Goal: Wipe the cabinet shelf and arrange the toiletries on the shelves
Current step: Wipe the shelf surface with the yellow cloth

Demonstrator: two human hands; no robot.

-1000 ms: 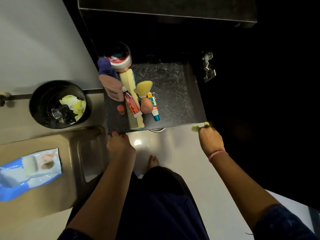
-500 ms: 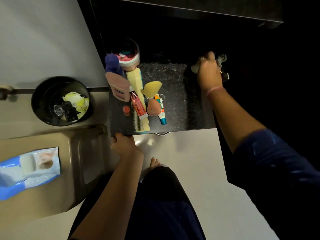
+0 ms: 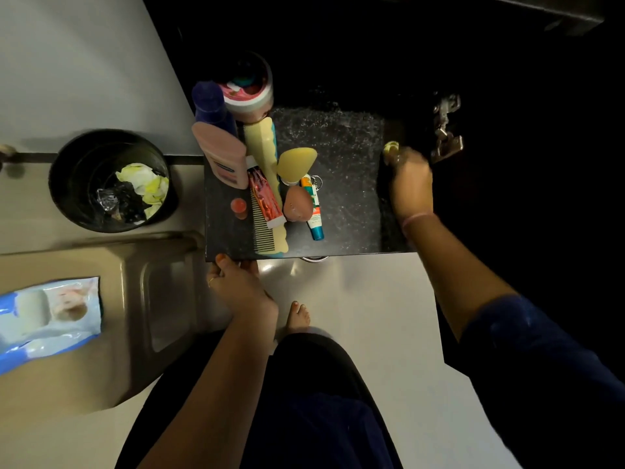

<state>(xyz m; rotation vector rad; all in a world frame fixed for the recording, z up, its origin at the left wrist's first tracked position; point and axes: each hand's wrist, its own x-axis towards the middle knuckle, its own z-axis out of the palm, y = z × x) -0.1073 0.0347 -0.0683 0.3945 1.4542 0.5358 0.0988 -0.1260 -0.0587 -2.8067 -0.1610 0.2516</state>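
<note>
Wiping of the black speckled stone shelf (image 3: 338, 170), toiletries crowded at its left.
Right hand (image 3: 411, 184) fingers clench a soft, light yellow-green wipe (image 3: 391, 147); left hand (image 3: 236, 286) fingers grip the shelf's stiff front edge.

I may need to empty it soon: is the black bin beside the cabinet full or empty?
Partly filled. The black bin holds crumpled yellowish wipes and dark scraps on its bottom; its inner wall shows bare above them.
</note>
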